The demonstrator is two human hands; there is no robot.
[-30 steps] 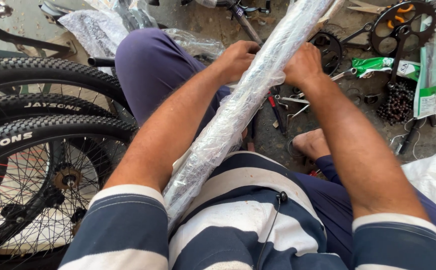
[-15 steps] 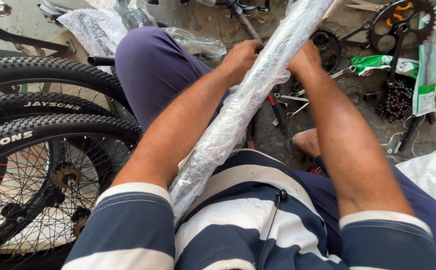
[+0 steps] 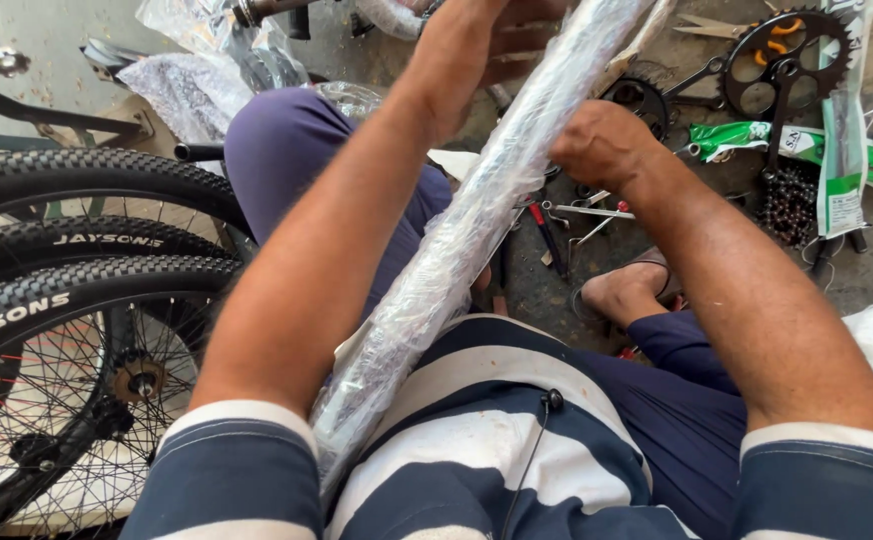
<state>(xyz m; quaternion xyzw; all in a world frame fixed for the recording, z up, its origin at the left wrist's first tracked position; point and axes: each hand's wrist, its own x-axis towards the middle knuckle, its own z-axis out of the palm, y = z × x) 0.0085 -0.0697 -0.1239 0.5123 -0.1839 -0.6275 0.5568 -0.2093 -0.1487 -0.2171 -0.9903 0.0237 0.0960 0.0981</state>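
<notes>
A long tube wrapped in clear plastic film (image 3: 477, 220) leans from my striped shirt up to the top of the view. My left hand (image 3: 462, 35) is raised near the top edge, gripping the wrapped tube high up; its fingers are partly cut off by the frame. Lower down, my right hand (image 3: 602, 145) is closed around the same tube on its right side. My knees in purple trousers (image 3: 297, 150) sit under my arms.
Several black spoked bicycle wheels (image 3: 67, 300) stand at the left. On the floor ahead lie a chainring with crank (image 3: 777, 50), a chain (image 3: 787, 200), hand tools (image 3: 577, 215), green-and-white packets (image 3: 837, 150) and crumpled plastic (image 3: 187, 80). My sandalled foot (image 3: 622, 290) rests below the tools.
My left hand has slid up the wrapped tube toward the top of the view. My right hand stays lower on the tube. The view has shifted closer.
</notes>
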